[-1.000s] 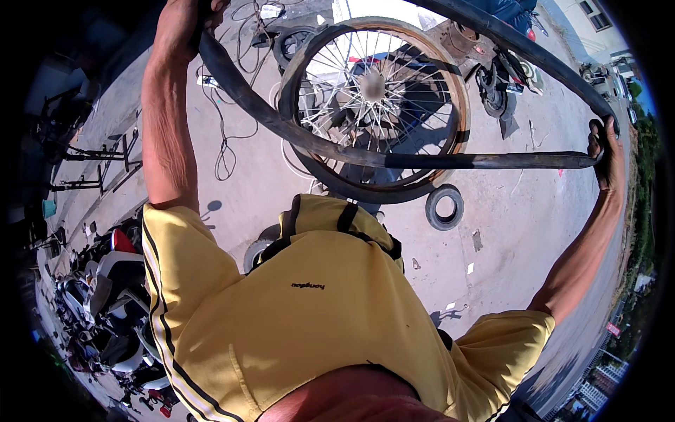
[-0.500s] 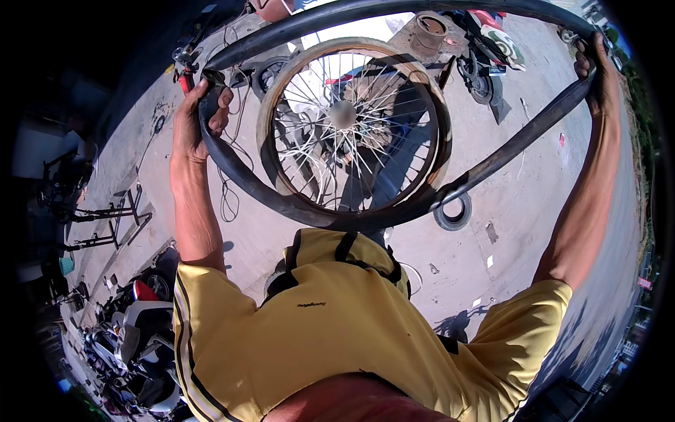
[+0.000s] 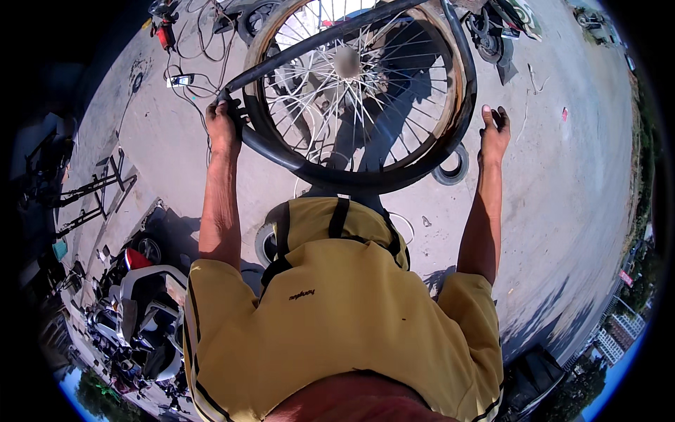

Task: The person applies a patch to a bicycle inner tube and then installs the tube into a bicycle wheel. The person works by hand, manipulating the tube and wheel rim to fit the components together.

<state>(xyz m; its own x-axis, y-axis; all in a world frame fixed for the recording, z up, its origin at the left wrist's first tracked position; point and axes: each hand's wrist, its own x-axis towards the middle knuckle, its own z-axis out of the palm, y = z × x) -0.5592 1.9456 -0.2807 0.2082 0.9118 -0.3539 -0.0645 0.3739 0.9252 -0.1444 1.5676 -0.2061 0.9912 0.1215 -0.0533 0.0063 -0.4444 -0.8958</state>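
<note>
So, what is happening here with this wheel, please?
A person in a yellow shirt is working a black rubber tyre around a spoked wheel over a concrete yard. The left hand grips the tyre at its left side. The right hand is open beside the tyre's right edge, fingers spread, holding nothing. A smaller tyre lies on the ground, and motorbikes stand at the left.

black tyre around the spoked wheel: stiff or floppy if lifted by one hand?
Probably floppy: the black tyre bends into a loose loop, one strand crossing the spoked wheel. Likely light, since the left hand alone grips it while the right hand is open beside it. Rubber should grip, not slip.
</note>
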